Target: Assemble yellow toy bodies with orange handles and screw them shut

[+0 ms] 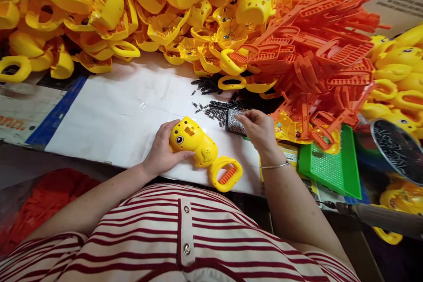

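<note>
My left hand (161, 149) is wrapped round the head end of a yellow duck-shaped plastic toy (205, 144), its thumb across the side. The toy lies on the white work surface with an eye, a square opening and several screw holes showing. Its ring handle, with an orange ribbed trigger (227, 176) inside, points toward my body. Over a small black box (235, 128) of tiny metal screws, my right hand (260, 130) has its fingertips pinched together. Whatever is between those fingers is too small to make out. Small springs (216, 112) and black parts (206, 84) lie beyond the box.
Yellow toy shells (172, 26), some with wires, are heaped along the back. Orange plastic pieces (317, 48) pile up at the right. A green tray (333, 167), a power screwdriver (373, 216) and a tub of dark screws (398, 150) are to my right.
</note>
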A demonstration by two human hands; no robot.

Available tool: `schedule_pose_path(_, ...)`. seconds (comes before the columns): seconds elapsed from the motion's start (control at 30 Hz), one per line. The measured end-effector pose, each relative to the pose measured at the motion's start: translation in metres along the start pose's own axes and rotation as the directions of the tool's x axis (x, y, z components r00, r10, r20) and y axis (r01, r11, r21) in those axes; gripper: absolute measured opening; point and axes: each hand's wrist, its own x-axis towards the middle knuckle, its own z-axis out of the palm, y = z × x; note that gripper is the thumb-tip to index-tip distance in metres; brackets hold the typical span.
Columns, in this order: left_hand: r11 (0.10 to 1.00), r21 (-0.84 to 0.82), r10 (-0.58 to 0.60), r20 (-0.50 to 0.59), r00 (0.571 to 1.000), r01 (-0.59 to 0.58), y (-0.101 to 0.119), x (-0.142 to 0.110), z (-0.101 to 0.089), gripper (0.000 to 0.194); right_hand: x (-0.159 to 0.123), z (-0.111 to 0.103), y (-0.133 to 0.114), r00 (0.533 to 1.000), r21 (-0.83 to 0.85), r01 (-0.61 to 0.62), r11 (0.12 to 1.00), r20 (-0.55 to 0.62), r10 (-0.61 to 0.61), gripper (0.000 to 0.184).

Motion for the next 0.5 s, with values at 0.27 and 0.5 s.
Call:
schedule_pose_path(0.27, 1.000, 0.006, 0.003, 0.010, 1.000, -0.003, 0.002, 0.002, -0.001, 0.084, -0.008, 0.069, -0.066, 0.937, 0.457, -0.139, 0.879, 0.348, -0.032, 0.043)
schedule_pose_path(0.5, 1.000, -0.004, 0.018, 0.008, 1.000, -0.018, 0.000, 0.000, 0.002, 0.082, -0.004, 0.076, -0.068, 0.881, 0.487, -0.353, 0.799, 0.462, 0.108, 0.049)
